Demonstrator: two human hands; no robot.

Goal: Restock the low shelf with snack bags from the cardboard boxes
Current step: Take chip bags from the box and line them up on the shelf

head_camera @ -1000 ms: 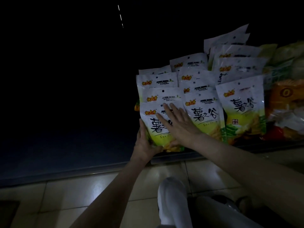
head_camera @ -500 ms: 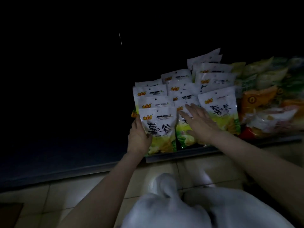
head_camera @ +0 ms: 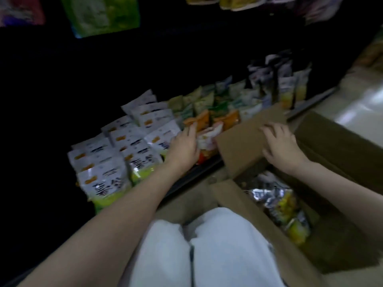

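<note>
Hands split between shelf and box; next bags lie below my right hand.

My right hand [head_camera: 283, 147] rests flat, fingers loose, on the raised flap [head_camera: 244, 141] of the cardboard box [head_camera: 342, 146]; the snack bags [head_camera: 277, 201] inside lie just beneath it, toward me. My left hand [head_camera: 183, 147], fingers straight, holding nothing, touches bags on the low shelf [head_camera: 194, 172]. I judge the right hand nearer the box stock.
</note>
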